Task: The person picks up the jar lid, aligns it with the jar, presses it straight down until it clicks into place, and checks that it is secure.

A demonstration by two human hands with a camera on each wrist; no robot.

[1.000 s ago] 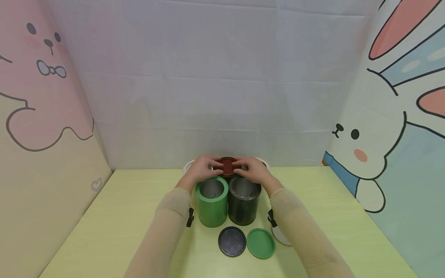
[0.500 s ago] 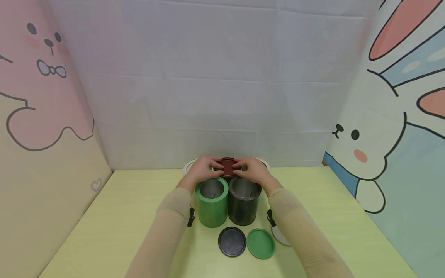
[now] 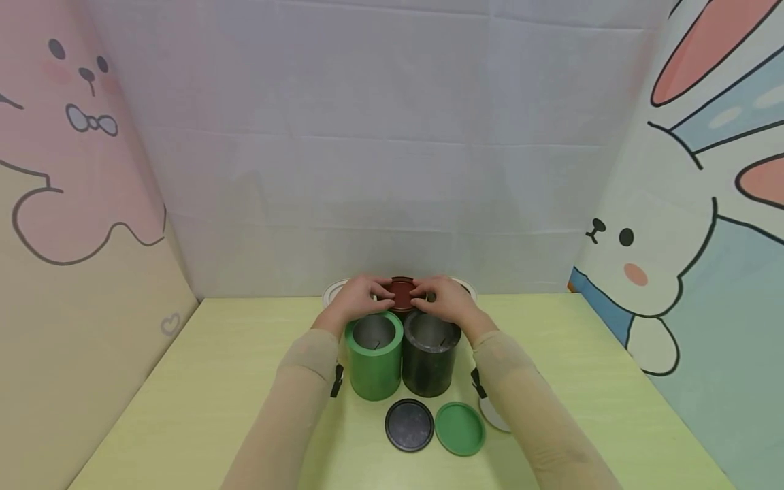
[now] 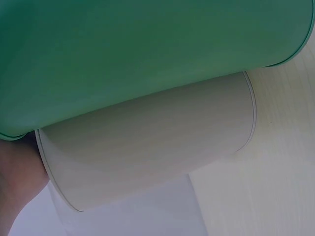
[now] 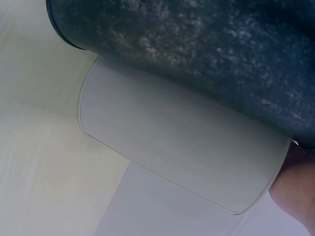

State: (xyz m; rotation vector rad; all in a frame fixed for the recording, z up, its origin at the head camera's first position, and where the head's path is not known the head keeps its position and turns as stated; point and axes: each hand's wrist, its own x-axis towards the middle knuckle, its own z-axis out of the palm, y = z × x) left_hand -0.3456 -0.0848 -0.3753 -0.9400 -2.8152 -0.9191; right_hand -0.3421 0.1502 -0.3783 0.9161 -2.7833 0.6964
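In the head view a dark red lid (image 3: 403,294) sits on a dark red can behind two others. My left hand (image 3: 363,297) grips its left edge with curved fingers and thumb; my right hand (image 3: 446,297) does likewise on the right. Right in front stand an upright green can (image 3: 375,371) and a black can (image 3: 428,371), both with their tops uncovered. White cans stand behind my hands, mostly hidden; the left wrist view shows one white can (image 4: 147,142), the right wrist view another white can (image 5: 182,132).
A black lid (image 3: 409,425), a green lid (image 3: 459,429) and a white lid (image 3: 493,414) lie flat on the pale yellow-green table (image 3: 184,408). My right sleeve partly covers the white lid. A white cloth wall (image 3: 392,170) closes off the back.
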